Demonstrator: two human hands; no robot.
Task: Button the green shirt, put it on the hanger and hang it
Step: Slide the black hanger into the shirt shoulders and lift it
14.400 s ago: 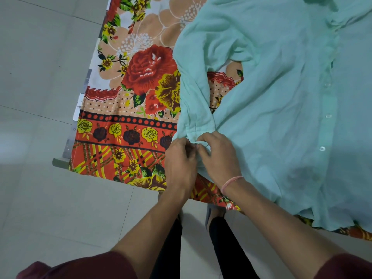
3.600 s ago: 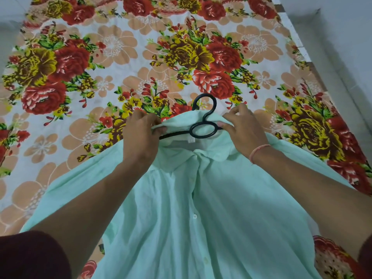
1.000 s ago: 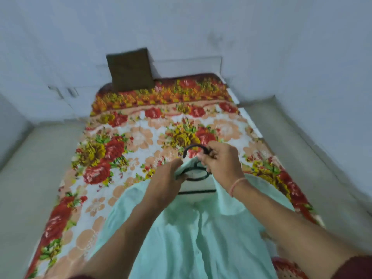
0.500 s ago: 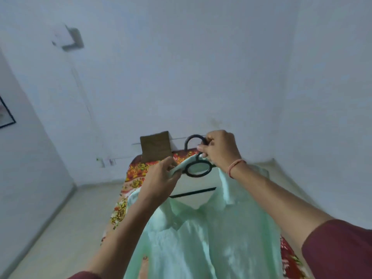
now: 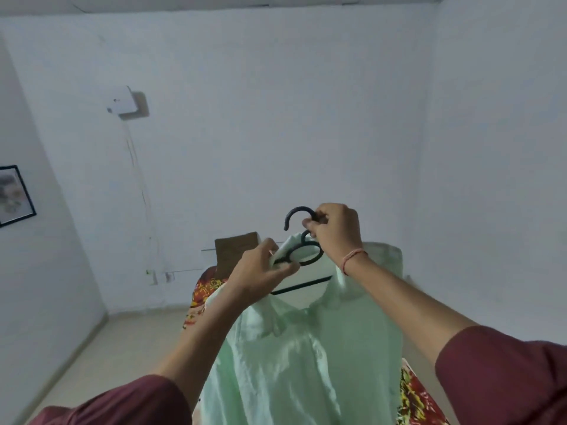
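Observation:
The pale green shirt hangs in the air in front of me on a black hanger, its front buttoned and facing me. My right hand grips the hanger's neck just below the curved hook, which points left. My left hand pinches the hanger's left arm together with the shirt's collar. The hanger's crossbar shows through the open neck. The shirt's lower part runs out of the frame.
A bed with a floral sheet lies below and behind the shirt, a brown pillow at its head. White walls surround it. A small white box with a cable sits high on the far wall. A framed picture hangs left.
I have lifted the shirt on the hanger off the bed and up to chest height; my view has tilted up from the bed to the far wall.

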